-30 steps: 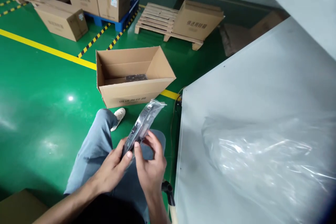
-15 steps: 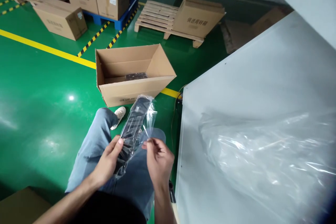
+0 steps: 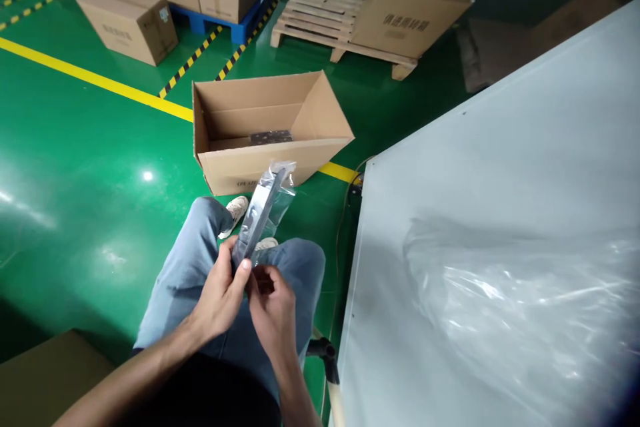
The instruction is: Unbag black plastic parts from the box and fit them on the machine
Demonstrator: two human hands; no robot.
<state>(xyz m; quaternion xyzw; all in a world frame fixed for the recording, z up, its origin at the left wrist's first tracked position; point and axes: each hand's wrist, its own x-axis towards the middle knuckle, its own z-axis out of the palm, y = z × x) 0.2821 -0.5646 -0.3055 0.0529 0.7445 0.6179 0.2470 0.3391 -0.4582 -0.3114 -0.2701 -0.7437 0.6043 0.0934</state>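
Observation:
Above my lap, my left hand [image 3: 223, 293] grips the lower end of a long dark part in a clear plastic bag [image 3: 259, 210]. The part is tilted with its narrow side facing up, and the loose film sticks out past its far end and right side. My right hand [image 3: 273, 307] is closed against the bag's near end, beside my left thumb. Its fingertips seem to pinch the film there, though they are partly hidden. Just beyond the bag stands an open cardboard box [image 3: 260, 167] with a dark wrapped item [image 3: 271, 137] inside.
To the right is a large grey-white surface [image 3: 400, 320] with clear plastic sheeting [image 3: 520, 307] on it. A wooden pallet [image 3: 320, 17] bearing a carton [image 3: 405, 17] and a blue pallet [image 3: 245, 27] with stacked cartons stand farther back. Another box [image 3: 55, 380] is at lower left.
The bagged part has been turned from its broad face onto its narrow side. My right hand has moved left and in, close to my left hand. The view has shifted slightly.

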